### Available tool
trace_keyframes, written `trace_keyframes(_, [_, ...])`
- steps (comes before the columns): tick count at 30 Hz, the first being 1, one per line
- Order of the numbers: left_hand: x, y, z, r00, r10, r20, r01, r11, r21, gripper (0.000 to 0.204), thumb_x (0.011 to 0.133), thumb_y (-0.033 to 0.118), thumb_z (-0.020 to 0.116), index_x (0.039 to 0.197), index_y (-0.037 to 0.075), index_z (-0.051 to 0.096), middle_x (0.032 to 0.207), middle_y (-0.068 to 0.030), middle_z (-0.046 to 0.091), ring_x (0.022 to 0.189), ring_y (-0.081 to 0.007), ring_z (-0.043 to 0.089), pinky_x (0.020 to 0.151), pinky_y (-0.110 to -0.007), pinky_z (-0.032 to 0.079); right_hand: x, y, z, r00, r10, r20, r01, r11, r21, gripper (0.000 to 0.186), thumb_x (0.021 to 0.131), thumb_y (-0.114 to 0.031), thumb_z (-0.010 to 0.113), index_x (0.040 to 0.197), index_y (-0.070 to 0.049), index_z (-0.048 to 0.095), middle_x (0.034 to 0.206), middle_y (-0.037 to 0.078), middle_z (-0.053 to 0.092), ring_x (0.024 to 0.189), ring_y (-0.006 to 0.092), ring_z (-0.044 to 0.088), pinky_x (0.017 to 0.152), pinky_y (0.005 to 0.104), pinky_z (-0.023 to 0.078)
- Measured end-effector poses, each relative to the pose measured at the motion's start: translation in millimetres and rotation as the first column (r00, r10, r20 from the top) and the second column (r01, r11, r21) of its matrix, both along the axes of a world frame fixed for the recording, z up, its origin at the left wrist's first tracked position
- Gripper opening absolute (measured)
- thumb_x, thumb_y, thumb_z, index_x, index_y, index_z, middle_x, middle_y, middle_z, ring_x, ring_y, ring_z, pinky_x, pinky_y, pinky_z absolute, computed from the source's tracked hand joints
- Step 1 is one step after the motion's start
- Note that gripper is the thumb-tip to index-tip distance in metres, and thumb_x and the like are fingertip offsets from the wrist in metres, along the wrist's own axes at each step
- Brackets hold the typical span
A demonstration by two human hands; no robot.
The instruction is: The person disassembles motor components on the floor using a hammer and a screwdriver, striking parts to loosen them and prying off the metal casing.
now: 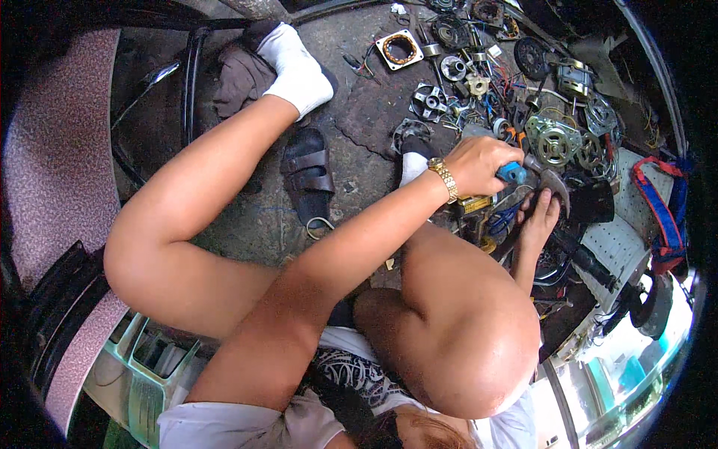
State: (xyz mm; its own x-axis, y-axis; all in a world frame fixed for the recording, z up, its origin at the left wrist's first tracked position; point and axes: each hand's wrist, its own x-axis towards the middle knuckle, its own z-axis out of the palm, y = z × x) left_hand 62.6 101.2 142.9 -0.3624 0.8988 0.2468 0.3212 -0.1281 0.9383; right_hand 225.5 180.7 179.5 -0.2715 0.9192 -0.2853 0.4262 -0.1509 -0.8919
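Observation:
My left hand (480, 166), with a gold watch (443, 179) at its wrist, reaches across to the right. Its fingers are closed round the blue handle (513, 173) of what looks like a claw hammer. The curved grey hammer head (554, 187) is just right of the fist. Right below that head is my right hand (540, 217), its fingers bent and close to the claw. What lies between those fingers is hidden. Under both hands is a clutter of dark parts and blue wires (502, 220), with a yellow box (474, 203) by my left wrist.
Motor housings (555, 142), a square-framed coil (399, 50), rotors and wires lie across the far right floor. A dark sandal (308, 176) sits between my feet. A perforated white panel (618, 251) and a red-blue strap (662, 213) stand at right. A green plastic stool (149, 374) is at lower left.

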Motion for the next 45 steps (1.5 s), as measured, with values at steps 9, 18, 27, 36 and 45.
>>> trace_keyframes(9, [-2.0,1.8,-2.0,1.0,0.017,0.026,-0.018,0.999,0.035,0.023,0.06,0.012,0.065,0.08,0.008,0.055,0.072,-0.011,0.059,0.071,-0.0319,0.058,0.061,-0.04,0.046,-0.5,-5.0,14.6,1.0,0.011,-0.011,-0.01,0.999,0.044,0.022,0.092,-0.029,0.048,0.084,-0.009,0.047,0.065,0.0,0.049,0.051,0.0066,0.044,0.041,0.0189,0.034])
trace_keyframes(18, [-5.1,5.8,0.7,0.997,0.044,0.057,-0.046,0.998,0.032,0.025,0.061,0.015,0.069,0.08,0.008,0.055,0.068,-0.0116,0.058,0.068,-0.0326,0.058,0.059,-0.04,0.045,-11.6,-7.2,51.3,0.912,0.228,0.341,-0.383,0.771,0.509,0.033,0.091,-0.024,0.049,0.104,0.006,0.054,0.101,0.013,0.057,0.097,0.024,0.051,0.091,0.034,0.035])
trace_keyframes(27, [-4.3,5.7,-6.8,0.998,0.059,0.028,-0.062,0.994,0.093,0.024,0.062,0.015,0.069,0.081,0.009,0.056,0.07,-0.0111,0.059,0.069,-0.0326,0.058,0.061,-0.039,0.045,-20.0,-12.3,80.9,0.89,0.216,0.402,-0.393,0.81,0.435,0.03,0.09,-0.024,0.048,0.1,0.003,0.055,0.093,0.012,0.057,0.084,0.0223,0.051,0.078,0.0321,0.036])
trace_keyframes(36, [-1.7,-5.5,-1.4,1.0,-0.003,0.017,0.002,1.0,0.008,0.027,0.061,0.013,0.069,0.082,0.008,0.054,0.074,-0.0104,0.058,0.073,-0.0306,0.058,0.064,-0.039,0.045,5.3,-10.8,89.5,0.997,0.066,-0.029,-0.048,0.91,0.412,0.031,0.092,-0.033,0.045,0.102,-0.004,0.051,0.067,0.0,0.05,0.047,0.0037,0.039,0.038,0.0165,0.027])
trace_keyframes(45, [10.7,-15.2,5.9,0.989,0.15,0.006,-0.149,0.979,0.139,0.032,0.055,0.006,0.07,0.079,0.007,0.05,0.072,-0.0089,0.053,0.071,-0.031,0.055,0.061,-0.039,0.044,20.7,-16.6,78.1,1.0,0.026,0.016,-0.03,0.943,0.33,0.033,0.091,-0.037,0.046,0.101,-0.005,0.05,0.065,0.001,0.051,0.048,0.0059,0.042,0.039,0.0173,0.032])
